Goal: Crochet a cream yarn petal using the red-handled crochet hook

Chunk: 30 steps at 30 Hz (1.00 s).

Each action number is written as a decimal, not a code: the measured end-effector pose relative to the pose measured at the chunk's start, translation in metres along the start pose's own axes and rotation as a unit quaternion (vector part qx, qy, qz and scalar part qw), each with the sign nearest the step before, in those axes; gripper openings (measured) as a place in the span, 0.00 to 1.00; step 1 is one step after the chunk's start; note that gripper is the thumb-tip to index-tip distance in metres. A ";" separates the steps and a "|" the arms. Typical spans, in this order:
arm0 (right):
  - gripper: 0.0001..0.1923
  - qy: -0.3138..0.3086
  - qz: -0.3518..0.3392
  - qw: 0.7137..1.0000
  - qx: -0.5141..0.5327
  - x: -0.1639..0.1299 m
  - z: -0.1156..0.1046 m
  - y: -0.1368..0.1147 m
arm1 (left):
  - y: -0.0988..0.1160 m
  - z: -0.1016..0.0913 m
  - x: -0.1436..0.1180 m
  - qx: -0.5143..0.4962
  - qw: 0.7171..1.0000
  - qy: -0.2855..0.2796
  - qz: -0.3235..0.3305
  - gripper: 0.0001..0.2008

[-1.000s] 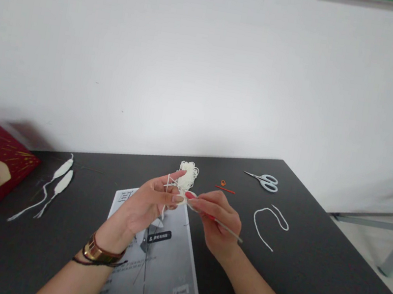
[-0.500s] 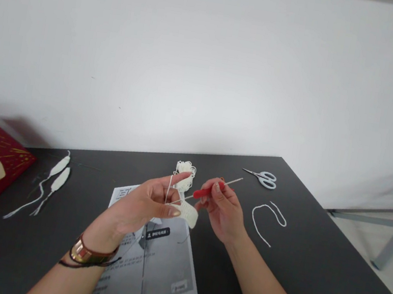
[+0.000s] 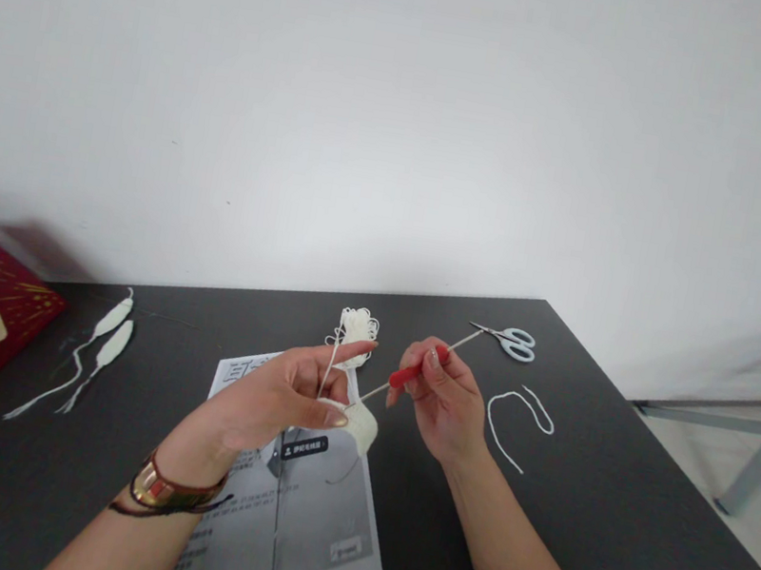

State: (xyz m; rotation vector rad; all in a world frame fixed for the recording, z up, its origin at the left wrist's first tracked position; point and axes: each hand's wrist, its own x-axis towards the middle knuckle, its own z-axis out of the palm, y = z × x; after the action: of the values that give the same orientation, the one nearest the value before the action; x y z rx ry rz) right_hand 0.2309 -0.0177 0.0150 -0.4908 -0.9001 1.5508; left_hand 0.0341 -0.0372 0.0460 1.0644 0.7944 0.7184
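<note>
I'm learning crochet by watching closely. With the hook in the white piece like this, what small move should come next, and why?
Probably catch the yarn stretched over the left hand and draw it through. The right hand has the hook tip at the white piece, and the strand is taut beside it.

Left forearm: enters from the lower left, angled up toward centre; a gold bangle and a dark cord sit on the wrist.
Left hand (image 3: 276, 394): raised, palm turned inward, forefinger stretched out toward the right, thumb pressed against the bent lower fingers, pinching.
Right forearm: enters from the lower right, bare, angled up and to the left.
Right hand (image 3: 443, 401): fingers curled, thumb and forefinger closed in a pinch, back of the hand toward the camera.
Spacing: the two hands near each other, not touching.
</note>
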 end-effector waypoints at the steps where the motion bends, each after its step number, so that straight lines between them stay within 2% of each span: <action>1: 0.10 -0.002 -0.006 1.000 -0.002 0.000 -0.001 0.000 | 0.000 0.000 0.000 0.002 1.000 -0.003 -0.002 0.36; 8: 0.10 -0.004 -0.035 0.999 -0.024 0.000 -0.004 -0.003 | 0.000 -0.003 0.001 0.005 1.000 -0.017 -0.007 0.35; 16: 0.10 -0.015 -0.084 0.994 -0.065 -0.002 -0.003 -0.005 | -0.001 -0.004 0.002 0.008 1.000 -0.009 -0.015 0.36; 21: 0.10 -0.034 -0.136 0.977 -0.158 -0.004 -0.008 -0.006 | -0.002 -0.003 0.002 0.028 0.999 0.013 -0.019 0.36; 25: 0.09 -0.065 -0.189 0.933 -0.298 -0.008 -0.009 -0.008 | -0.006 -0.004 0.006 0.095 0.994 0.053 -0.012 0.36; 30: 0.06 -0.139 -0.324 0.817 -0.456 -0.013 -0.001 -0.002 | -0.011 -0.008 0.014 0.205 0.967 0.150 0.020 0.36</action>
State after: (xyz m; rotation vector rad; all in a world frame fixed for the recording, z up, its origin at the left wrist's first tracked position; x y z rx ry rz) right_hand 0.2357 -0.0299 0.0136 -0.5374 -1.8274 0.4832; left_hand 0.0362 -0.0251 0.0303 1.3634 1.2208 0.7798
